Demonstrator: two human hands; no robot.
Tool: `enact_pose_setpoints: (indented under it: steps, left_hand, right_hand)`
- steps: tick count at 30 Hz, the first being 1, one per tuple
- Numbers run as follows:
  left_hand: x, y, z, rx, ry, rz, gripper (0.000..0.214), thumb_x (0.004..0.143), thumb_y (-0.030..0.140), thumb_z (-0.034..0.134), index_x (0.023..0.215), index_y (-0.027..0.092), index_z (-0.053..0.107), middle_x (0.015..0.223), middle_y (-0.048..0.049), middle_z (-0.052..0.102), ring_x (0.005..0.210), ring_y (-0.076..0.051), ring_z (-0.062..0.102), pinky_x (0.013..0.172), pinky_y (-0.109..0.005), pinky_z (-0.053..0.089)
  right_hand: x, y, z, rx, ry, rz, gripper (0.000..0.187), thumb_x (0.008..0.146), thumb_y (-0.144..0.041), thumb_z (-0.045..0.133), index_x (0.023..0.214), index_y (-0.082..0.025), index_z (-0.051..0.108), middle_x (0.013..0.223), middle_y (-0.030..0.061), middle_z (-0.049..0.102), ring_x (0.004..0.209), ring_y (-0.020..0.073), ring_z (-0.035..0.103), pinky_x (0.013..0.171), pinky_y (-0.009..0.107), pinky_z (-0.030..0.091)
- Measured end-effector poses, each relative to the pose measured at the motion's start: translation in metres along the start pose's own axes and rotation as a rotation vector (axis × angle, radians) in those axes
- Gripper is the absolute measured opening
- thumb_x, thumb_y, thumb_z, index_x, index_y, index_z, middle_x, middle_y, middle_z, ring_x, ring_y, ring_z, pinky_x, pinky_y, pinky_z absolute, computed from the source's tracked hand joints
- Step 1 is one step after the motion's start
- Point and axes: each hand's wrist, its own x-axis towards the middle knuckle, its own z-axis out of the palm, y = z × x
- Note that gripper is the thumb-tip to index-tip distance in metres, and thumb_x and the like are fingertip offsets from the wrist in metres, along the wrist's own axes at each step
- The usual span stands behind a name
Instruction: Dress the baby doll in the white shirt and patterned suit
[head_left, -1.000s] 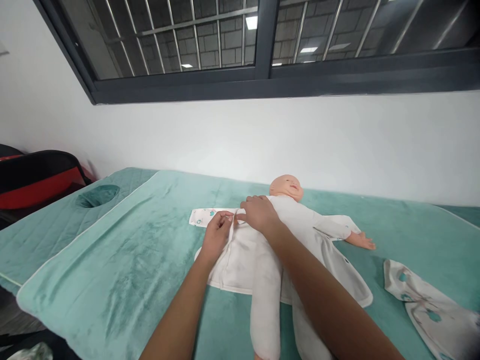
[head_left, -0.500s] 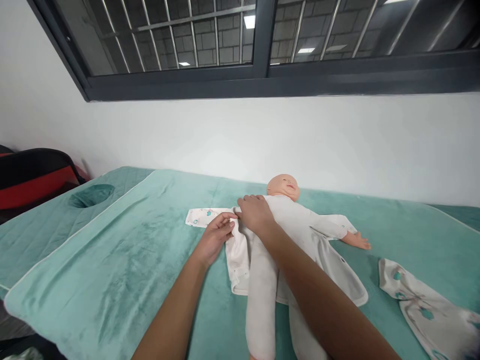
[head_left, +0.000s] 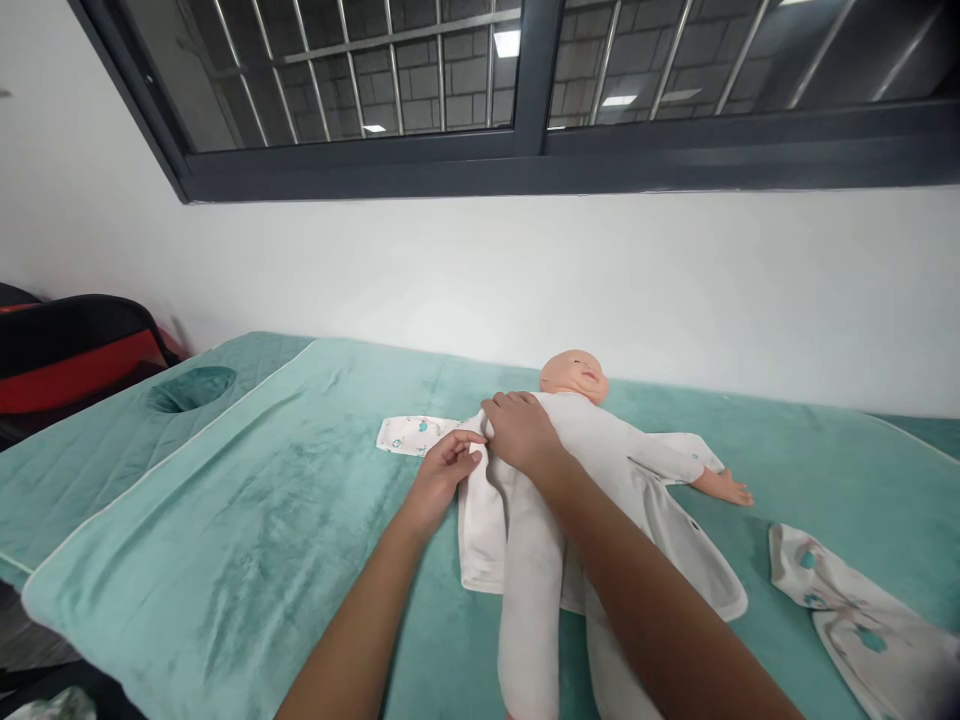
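Note:
A baby doll (head_left: 585, 440) in white lies on its back, head toward the wall. A baby shirt (head_left: 482, 545) is spread under it. One sleeve is on the doll's arm at the right; the other printed sleeve (head_left: 411, 435) lies flat at the left. My left hand (head_left: 444, 478) pinches the shirt's edge near that sleeve's opening, thumb and fingers almost together. My right hand (head_left: 521, 430) is closed over the doll's shoulder at the left, close beside my left fingertips. The doll's arm there is hidden under my hands and the cloth.
Printed baby trousers (head_left: 862, 610) lie to the right on the green bed cover (head_left: 225, 530). A round hole (head_left: 193, 390) shows in the bed at the left. Behind are a white wall (head_left: 360, 270) and a barred window; a red and black chair (head_left: 82, 350) stands far left.
Both hands stay at the same sleeve opening, with small shifts of the fingers. The whole view has moved slightly; the doll and clothes lie as before.

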Motion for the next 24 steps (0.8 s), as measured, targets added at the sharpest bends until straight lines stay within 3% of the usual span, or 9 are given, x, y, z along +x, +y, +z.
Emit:
enact_pose_setpoints:
  steps: [2, 6, 10, 14, 16, 18, 20, 22, 24]
  left_hand:
    - [0.0, -0.003, 0.004, -0.024, 0.035, 0.023, 0.023, 0.076, 0.032, 0.072, 0.095, 0.021, 0.067, 0.079, 0.0012, 0.057, 0.074, -0.012, 0.052, 0.069, -0.022, 0.039]
    - [-0.006, -0.005, 0.02, -0.17, -0.012, 0.032, 0.017, 0.08, 0.034, 0.068, 0.092, 0.022, 0.066, 0.085, 0.0, 0.06, 0.08, -0.014, 0.055, 0.075, -0.024, 0.042]
    - [-0.011, -0.003, 0.026, -0.132, -0.018, 0.024, 0.019, 0.078, 0.035, 0.07, 0.089, 0.021, 0.067, 0.084, -0.0009, 0.06, 0.081, -0.014, 0.056, 0.077, -0.025, 0.042]
    - [-0.011, -0.001, 0.02, -0.188, -0.001, 0.015, 0.023, 0.077, 0.033, 0.071, 0.097, 0.022, 0.066, 0.085, 0.0004, 0.06, 0.078, -0.013, 0.057, 0.074, -0.024, 0.044]
    - [-0.01, -0.001, 0.015, -0.25, 0.058, 0.003, 0.026, 0.075, 0.03, 0.072, 0.099, 0.023, 0.064, 0.084, 0.0014, 0.06, 0.073, -0.012, 0.057, 0.069, -0.024, 0.044]
    - [-0.007, -0.002, 0.012, -0.29, 0.167, -0.03, 0.034, 0.071, 0.028, 0.075, 0.103, 0.023, 0.063, 0.08, 0.0026, 0.059, 0.068, -0.011, 0.057, 0.065, -0.023, 0.044]
    - [-0.004, -0.004, 0.009, -0.305, 0.291, -0.053, 0.045, 0.067, 0.026, 0.077, 0.109, 0.023, 0.061, 0.081, 0.0027, 0.06, 0.07, -0.012, 0.059, 0.066, -0.023, 0.045]
    - [-0.001, -0.006, 0.008, -0.295, 0.352, -0.061, 0.053, 0.065, 0.026, 0.079, 0.114, 0.021, 0.06, 0.086, 0.0002, 0.064, 0.078, -0.014, 0.062, 0.072, -0.025, 0.048]
    - [-0.001, -0.007, 0.009, -0.267, 0.309, -0.08, 0.051, 0.065, 0.029, 0.079, 0.111, 0.017, 0.063, 0.092, -0.0042, 0.068, 0.084, -0.017, 0.065, 0.076, -0.028, 0.049]
  right_hand:
    - [0.003, -0.003, 0.003, -0.01, 0.003, 0.023, 0.017, 0.086, -0.019, 0.053, 0.102, -0.016, 0.061, 0.105, 0.0134, 0.062, 0.101, 0.026, 0.055, 0.09, 0.038, 0.035]
    - [0.017, -0.009, 0.012, -0.032, -0.002, 0.084, 0.021, 0.09, -0.013, 0.046, 0.104, -0.015, 0.061, 0.109, 0.0158, 0.06, 0.101, 0.0273, 0.056, 0.084, 0.039, 0.038]
    - [0.024, -0.012, 0.013, -0.031, 0.02, 0.143, 0.029, 0.093, -0.009, 0.036, 0.111, -0.014, 0.059, 0.113, 0.0169, 0.058, 0.1, 0.0275, 0.057, 0.08, 0.039, 0.04]
    - [0.01, -0.01, 0.0, 0.022, 0.057, 0.098, 0.028, 0.091, -0.018, 0.048, 0.117, -0.018, 0.057, 0.121, 0.0128, 0.057, 0.106, 0.0244, 0.055, 0.088, 0.036, 0.04]
    - [-0.007, 0.002, -0.01, 0.17, 0.176, 0.117, 0.03, 0.092, -0.025, 0.049, 0.121, -0.021, 0.055, 0.124, 0.0099, 0.058, 0.11, 0.0224, 0.054, 0.092, 0.034, 0.04]
    - [-0.03, 0.023, -0.017, 0.347, 0.342, 0.262, 0.028, 0.094, -0.031, 0.044, 0.116, -0.021, 0.058, 0.12, 0.0087, 0.061, 0.107, 0.0216, 0.056, 0.089, 0.032, 0.042]
    - [-0.054, 0.053, -0.019, 0.404, 0.417, 0.517, 0.029, 0.095, -0.036, 0.038, 0.102, -0.021, 0.062, 0.106, 0.0091, 0.066, 0.096, 0.0225, 0.06, 0.079, 0.032, 0.044]
    - [-0.077, 0.084, -0.016, 0.357, 0.313, 0.735, 0.041, 0.096, -0.045, 0.033, 0.085, -0.021, 0.064, 0.089, 0.0106, 0.068, 0.084, 0.0246, 0.061, 0.071, 0.033, 0.043]
    - [-0.096, 0.108, -0.009, 0.352, 0.098, 0.79, 0.054, 0.096, -0.052, 0.029, 0.07, -0.021, 0.064, 0.078, 0.0118, 0.069, 0.076, 0.0258, 0.063, 0.067, 0.034, 0.043]
